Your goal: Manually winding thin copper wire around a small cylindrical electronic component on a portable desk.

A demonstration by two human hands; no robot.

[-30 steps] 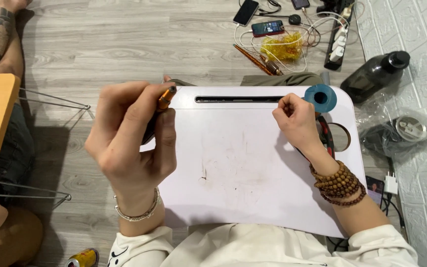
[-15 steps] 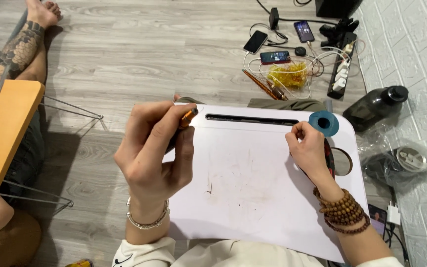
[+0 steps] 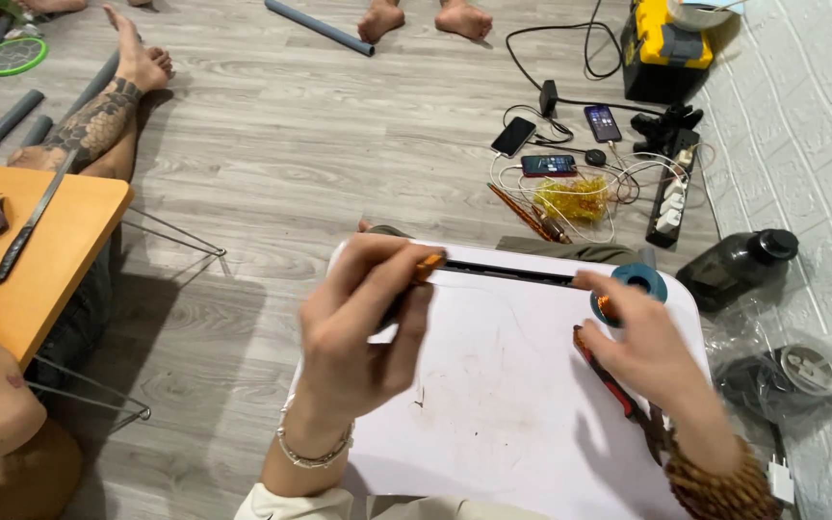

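My left hand (image 3: pixel 363 332) pinches a small orange-tipped tool (image 3: pixel 428 266) between thumb and fingertips, above the scuffed white lap desk (image 3: pixel 493 404). My right hand (image 3: pixel 642 351) curls around a small orange piece (image 3: pixel 606 309) just under the blue tape roll (image 3: pixel 637 282). Beyond my fingers spreads grey wood-plank flooring (image 3: pixel 300 164), with charging phones (image 3: pixel 548 165) and a white brick-pattern wall (image 3: pixel 801 125) to my right.

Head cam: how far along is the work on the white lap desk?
Done: nothing finished shows; the white lap desk bears only faint scribbles. In hand: the left hand grips an orange-tipped tool, the right hand rests beside the blue tape roll, a small orange piece at its fingertips. Left: the red-handled pliers lie untouched under the right hand.
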